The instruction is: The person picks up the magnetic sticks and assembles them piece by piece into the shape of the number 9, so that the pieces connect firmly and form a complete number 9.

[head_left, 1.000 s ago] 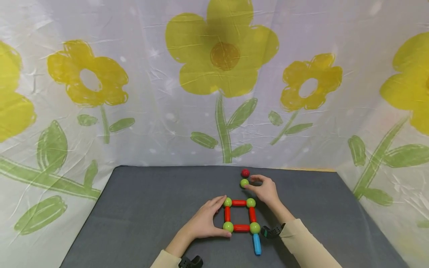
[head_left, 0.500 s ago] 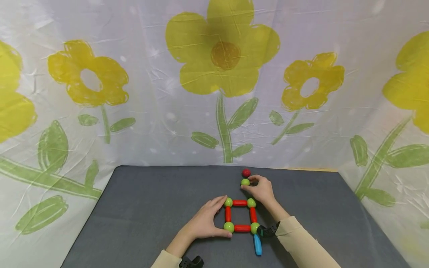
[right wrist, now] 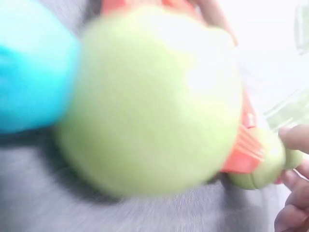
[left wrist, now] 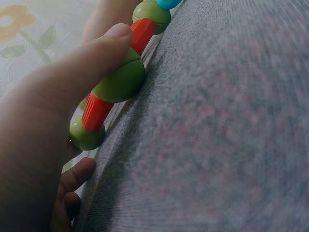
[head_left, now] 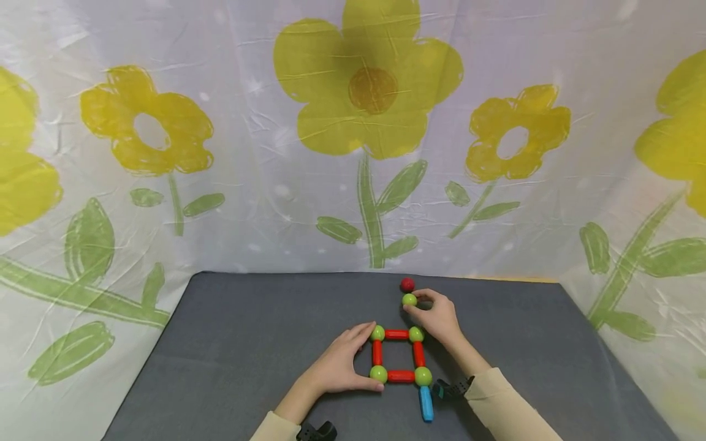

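Observation:
A square of red rods (head_left: 401, 376) with green corner balls (head_left: 423, 376) lies on the dark table. My left hand (head_left: 336, 364) spans its left side, thumb at the near corner ball (left wrist: 120, 82), fingers at the far one. From the near right corner a blue rod (head_left: 426, 404) points toward me. My right hand (head_left: 438, 315) pinches a loose green ball (head_left: 409, 299) between thumb and index finger, beyond the square's far right corner. Just behind it sits a red ball (head_left: 407, 284). A corner ball (right wrist: 149, 101) fills most of the right wrist view, blurred.
A dark grey cloth covers the table (head_left: 248, 331). Behind its far edge hangs a pale sheet (head_left: 259, 202) printed with yellow flowers. Black bands (head_left: 453, 389) sit on both wrists, the right one close beside the square's near right corner.
My right fingers have taken hold of the loose green ball and shifted it slightly right. The left hand and the square stay in place.

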`<state>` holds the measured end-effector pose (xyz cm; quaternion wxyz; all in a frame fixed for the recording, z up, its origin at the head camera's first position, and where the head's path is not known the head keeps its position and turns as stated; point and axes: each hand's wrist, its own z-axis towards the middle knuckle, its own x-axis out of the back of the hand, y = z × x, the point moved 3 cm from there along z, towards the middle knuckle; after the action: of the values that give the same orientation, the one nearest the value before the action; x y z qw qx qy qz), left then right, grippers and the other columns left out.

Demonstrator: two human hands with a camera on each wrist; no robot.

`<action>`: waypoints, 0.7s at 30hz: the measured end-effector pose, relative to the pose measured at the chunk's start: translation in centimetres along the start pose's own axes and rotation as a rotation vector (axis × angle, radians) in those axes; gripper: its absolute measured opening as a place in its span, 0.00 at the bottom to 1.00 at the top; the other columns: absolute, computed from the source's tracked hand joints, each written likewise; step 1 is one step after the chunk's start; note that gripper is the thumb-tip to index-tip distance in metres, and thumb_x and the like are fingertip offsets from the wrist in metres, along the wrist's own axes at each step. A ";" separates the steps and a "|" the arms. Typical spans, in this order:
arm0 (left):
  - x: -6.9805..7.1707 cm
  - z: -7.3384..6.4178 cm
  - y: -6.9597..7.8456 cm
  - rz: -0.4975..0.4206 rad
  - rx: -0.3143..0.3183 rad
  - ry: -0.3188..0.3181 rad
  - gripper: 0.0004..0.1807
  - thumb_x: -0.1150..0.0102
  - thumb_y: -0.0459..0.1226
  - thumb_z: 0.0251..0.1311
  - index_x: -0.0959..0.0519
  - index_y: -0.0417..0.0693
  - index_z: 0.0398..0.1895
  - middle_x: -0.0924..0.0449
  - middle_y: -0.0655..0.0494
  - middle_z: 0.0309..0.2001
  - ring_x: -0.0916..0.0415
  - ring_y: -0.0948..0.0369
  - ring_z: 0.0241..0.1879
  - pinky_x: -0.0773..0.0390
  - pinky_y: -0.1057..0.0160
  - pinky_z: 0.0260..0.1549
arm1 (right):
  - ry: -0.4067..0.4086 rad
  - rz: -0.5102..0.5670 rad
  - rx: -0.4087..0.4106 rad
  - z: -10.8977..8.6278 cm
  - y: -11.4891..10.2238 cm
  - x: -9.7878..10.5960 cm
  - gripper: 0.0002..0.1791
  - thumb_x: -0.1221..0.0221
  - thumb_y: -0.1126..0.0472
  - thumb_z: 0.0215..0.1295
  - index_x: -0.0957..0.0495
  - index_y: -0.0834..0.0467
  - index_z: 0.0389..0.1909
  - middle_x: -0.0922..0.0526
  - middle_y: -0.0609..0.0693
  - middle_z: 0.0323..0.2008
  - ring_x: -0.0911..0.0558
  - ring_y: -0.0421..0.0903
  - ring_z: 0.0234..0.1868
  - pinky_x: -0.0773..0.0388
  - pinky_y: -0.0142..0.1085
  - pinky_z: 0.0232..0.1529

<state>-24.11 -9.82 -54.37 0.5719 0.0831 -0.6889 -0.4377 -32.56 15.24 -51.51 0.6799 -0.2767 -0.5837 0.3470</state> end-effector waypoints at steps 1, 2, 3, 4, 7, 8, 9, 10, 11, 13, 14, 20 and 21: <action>-0.1 0.0 0.1 -0.001 -0.001 0.000 0.66 0.25 0.70 0.50 0.46 0.57 0.87 0.44 0.57 0.84 0.42 0.49 0.80 0.36 0.33 0.72 | 0.003 0.005 -0.001 -0.5 0.0 0.4 0.21 0.25 0.54 0.64 0.13 0.57 0.55 0.11 0.56 0.51 0.15 0.56 0.54 0.19 0.55 0.56; -0.1 0.0 0.1 -0.003 -0.003 0.000 0.66 0.25 0.70 0.50 0.46 0.57 0.87 0.44 0.57 0.84 0.42 0.49 0.80 0.36 0.33 0.72 | 0.003 0.020 -0.002 -1.0 0.0 0.8 0.21 0.25 0.54 0.65 0.13 0.57 0.56 0.11 0.56 0.52 0.14 0.53 0.48 0.17 0.52 0.52; -0.1 0.0 0.1 -0.002 -0.005 -0.001 0.66 0.25 0.69 0.50 0.46 0.57 0.87 0.44 0.57 0.84 0.42 0.49 0.80 0.36 0.33 0.72 | -0.003 0.039 0.001 -1.7 0.0 1.2 0.21 0.25 0.54 0.65 0.13 0.56 0.56 0.11 0.55 0.52 0.15 0.50 0.40 0.17 0.48 0.46; -0.1 0.0 0.1 -0.001 -0.005 -0.001 0.66 0.25 0.70 0.50 0.46 0.57 0.87 0.43 0.57 0.83 0.42 0.49 0.80 0.36 0.33 0.72 | -0.009 0.058 0.007 -2.4 0.0 1.6 0.21 0.25 0.53 0.65 0.13 0.56 0.56 0.12 0.55 0.53 0.19 0.46 0.33 0.18 0.44 0.38; -0.1 0.0 0.1 -0.006 -0.005 -0.006 0.66 0.24 0.69 0.50 0.46 0.57 0.87 0.43 0.57 0.83 0.42 0.48 0.80 0.37 0.33 0.72 | -0.043 0.139 0.038 -4.7 0.1 2.8 0.21 0.25 0.53 0.65 0.14 0.55 0.56 0.13 0.56 0.53 0.37 0.38 0.16 0.31 0.34 0.21; -0.1 0.0 0.1 -0.008 -0.006 -0.007 0.66 0.24 0.69 0.50 0.46 0.57 0.87 0.44 0.57 0.83 0.42 0.48 0.80 0.37 0.33 0.72 | -0.059 0.179 0.045 -5.6 0.1 3.1 0.21 0.24 0.54 0.65 0.14 0.54 0.56 0.13 0.57 0.53 0.43 0.37 0.14 0.37 0.33 0.17; 0.0 0.0 0.1 -0.008 -0.006 -0.007 0.66 0.24 0.69 0.50 0.46 0.57 0.87 0.44 0.57 0.83 0.42 0.48 0.80 0.37 0.33 0.72 | -0.074 0.213 0.056 -6.4 0.2 3.4 0.20 0.25 0.55 0.65 0.14 0.54 0.56 0.14 0.57 0.53 0.45 0.35 0.13 0.39 0.32 0.16; 0.0 -0.1 0.1 -0.009 -0.005 -0.007 0.66 0.25 0.69 0.50 0.46 0.57 0.87 0.44 0.57 0.83 0.43 0.48 0.80 0.37 0.33 0.72 | -0.085 0.242 0.072 -7.2 0.2 3.7 0.20 0.25 0.56 0.65 0.14 0.54 0.56 0.14 0.57 0.52 0.46 0.34 0.12 0.40 0.31 0.15; 0.1 -0.1 0.1 -0.012 -0.005 -0.005 0.66 0.24 0.69 0.50 0.46 0.56 0.87 0.44 0.56 0.83 0.43 0.48 0.80 0.38 0.33 0.72 | -0.095 0.275 0.085 -8.0 0.3 4.1 0.19 0.25 0.57 0.65 0.14 0.54 0.56 0.14 0.57 0.52 0.46 0.32 0.12 0.41 0.30 0.14; 0.2 -0.1 0.1 -0.014 -0.007 -0.001 0.66 0.24 0.69 0.50 0.46 0.56 0.87 0.44 0.56 0.83 0.43 0.47 0.80 0.38 0.32 0.72 | -0.112 0.324 0.116 -9.5 0.5 4.7 0.18 0.25 0.60 0.65 0.14 0.54 0.55 0.14 0.55 0.48 0.46 0.31 0.12 0.42 0.30 0.12; 0.3 0.0 0.1 -0.014 -0.008 0.001 0.66 0.24 0.69 0.50 0.46 0.56 0.87 0.44 0.56 0.83 0.43 0.47 0.80 0.38 0.32 0.72 | -0.120 0.339 0.131 -10.3 0.7 5.0 0.18 0.25 0.61 0.65 0.14 0.55 0.55 0.14 0.54 0.46 0.46 0.30 0.13 0.43 0.30 0.12; 0.2 0.0 0.1 -0.011 -0.002 -0.001 0.66 0.25 0.70 0.50 0.46 0.56 0.87 0.43 0.56 0.83 0.42 0.48 0.80 0.36 0.33 0.72 | -0.238 0.336 0.052 -14.7 1.8 6.5 0.20 0.26 0.63 0.65 0.15 0.61 0.56 0.32 0.45 0.19 0.45 0.31 0.15 0.40 0.28 0.13; 0.1 0.0 0.2 -0.012 -0.001 -0.002 0.66 0.25 0.70 0.50 0.46 0.56 0.87 0.43 0.56 0.83 0.42 0.48 0.80 0.36 0.33 0.72 | -0.273 0.329 0.007 -15.3 2.0 6.7 0.21 0.25 0.61 0.64 0.16 0.61 0.56 0.36 0.44 0.17 0.44 0.32 0.15 0.39 0.28 0.14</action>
<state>-24.09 -9.77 -54.15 0.5684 0.0865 -0.6888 -0.4417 -17.21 22.19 -51.55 0.5297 -0.3161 -0.6161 0.4897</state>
